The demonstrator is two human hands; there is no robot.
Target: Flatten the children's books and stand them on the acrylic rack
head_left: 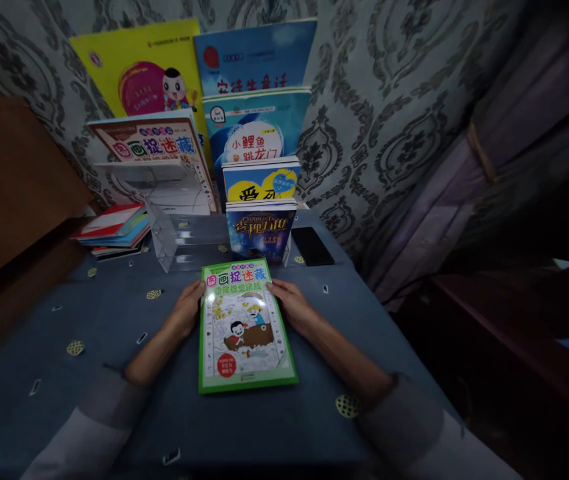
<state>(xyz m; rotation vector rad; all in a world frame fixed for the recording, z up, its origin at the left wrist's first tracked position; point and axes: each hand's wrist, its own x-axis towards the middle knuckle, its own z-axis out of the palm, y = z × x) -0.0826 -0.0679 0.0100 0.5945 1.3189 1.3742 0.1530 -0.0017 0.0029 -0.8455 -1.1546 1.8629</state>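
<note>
A green-bordered children's picture book [244,333] is held face up above the blue tablecloth, its cover drawing facing me. My left hand [189,307] grips its upper left edge, fingers closed and partly hidden beneath. At the upper right edge, my right hand [291,303] is closed on the same book. Just beyond stands a clear acrylic book rack [164,233] with stepped tiers. Its right column holds several upright books, with a dark blue book [260,233] in front. In the left column are a brown-bordered picture book [154,137] and a yellow book [109,60] behind it.
A pile of thin books [114,227] lies left of the rack. A black phone [313,245] rests to its right on the tablecloth [129,420]. Patterned wallpaper [389,87] rises behind, a tied curtain [444,167] hangs at right, and a brown wooden piece [14,180] stands left.
</note>
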